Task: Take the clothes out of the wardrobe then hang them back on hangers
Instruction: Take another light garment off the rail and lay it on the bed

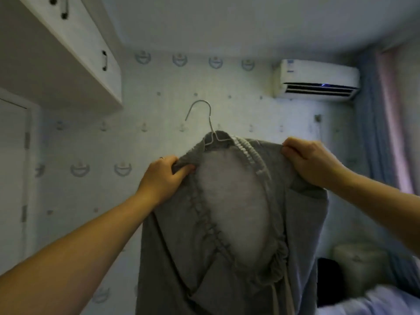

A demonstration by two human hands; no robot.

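We hold grey trousers up below the air conditioner. Left hand and right hand each grip the waistband. A wire hanger pokes out above it.

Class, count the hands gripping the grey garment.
2: the left hand grips the grey garment at its elastic edge, left of the hanger; the right hand grips its upper right edge.

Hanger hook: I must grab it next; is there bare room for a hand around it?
Yes. The hook stands free above the grey garment, bare wall all round, between the cabinet and air conditioner. Crowded lower: left hand and right hand grip the fabric.
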